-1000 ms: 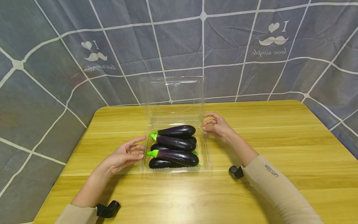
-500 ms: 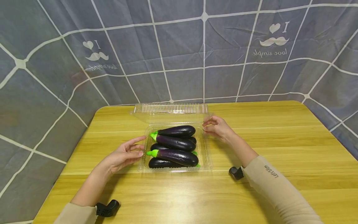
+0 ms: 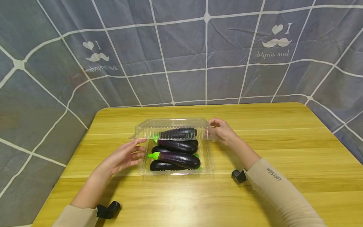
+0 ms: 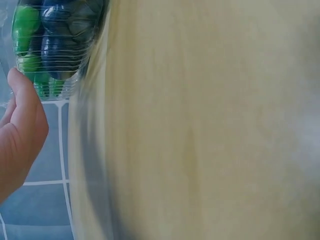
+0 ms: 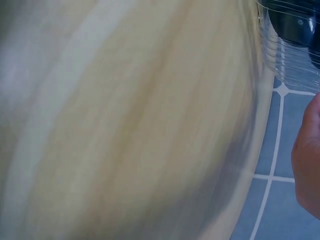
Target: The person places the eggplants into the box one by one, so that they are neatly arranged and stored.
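Several dark purple eggplants [image 3: 178, 160] with bright green stem ends lie piled in a clear plastic clamshell box [image 3: 210, 164] on the table, shown in the head view. Its hinged lid [image 3: 173, 123] leans forward, partly lowered over the rear eggplants. At the box's left side my left hand [image 3: 124, 156] has its fingers extended, the index fingertip by the lid's left corner. My right hand [image 3: 222, 130] is at the lid's right corner with loosely bent fingers, partly seen through the plastic. The left wrist view shows my left fingertip beside the box; the right wrist view cuts off my right hand.
The yellow wood-grain table [image 3: 269, 138] extends around the box. A grey curtain [image 3: 181, 56] with white grid lines hangs behind and at the sides. A black device [image 3: 109, 210] sits at the left wrist, another black device [image 3: 239, 176] at the right.
The lid has swung from upright at the back down and forward over the rear eggplants. My left index finger has risen slightly; my right hand has hardly moved.
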Demonstrator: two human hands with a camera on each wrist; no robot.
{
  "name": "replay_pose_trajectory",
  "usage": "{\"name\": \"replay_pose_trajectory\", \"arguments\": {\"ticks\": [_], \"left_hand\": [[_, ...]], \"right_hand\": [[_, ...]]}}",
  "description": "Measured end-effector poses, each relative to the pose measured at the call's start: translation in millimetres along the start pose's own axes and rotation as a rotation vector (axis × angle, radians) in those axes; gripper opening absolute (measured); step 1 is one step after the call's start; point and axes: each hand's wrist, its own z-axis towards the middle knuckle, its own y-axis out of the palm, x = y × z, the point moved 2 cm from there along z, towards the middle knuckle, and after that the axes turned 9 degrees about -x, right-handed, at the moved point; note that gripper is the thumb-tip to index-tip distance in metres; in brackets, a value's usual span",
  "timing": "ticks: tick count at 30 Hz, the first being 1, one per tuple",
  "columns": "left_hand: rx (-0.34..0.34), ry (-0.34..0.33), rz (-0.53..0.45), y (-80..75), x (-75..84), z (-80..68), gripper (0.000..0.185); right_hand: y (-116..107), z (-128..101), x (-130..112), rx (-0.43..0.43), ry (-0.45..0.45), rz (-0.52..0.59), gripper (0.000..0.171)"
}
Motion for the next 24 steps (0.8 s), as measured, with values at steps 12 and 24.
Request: {"name": "replay_pose_trajectory", "arguments": {"ticks": [12, 24], "left_hand": [[-0.058, -0.098, 0.045, 4.2, 14.0, 0.0, 0.071], [-0.079, -0.096, 0.143, 4.2, 15.3, -1.9, 0.062]], "right_hand": [[-1.5, -1.4, 2.9, 0.021, 0.012, -0.066, 0.043], [0.8, -1.6, -0.2, -0.024, -0.004, -0.015, 0.043]]}}
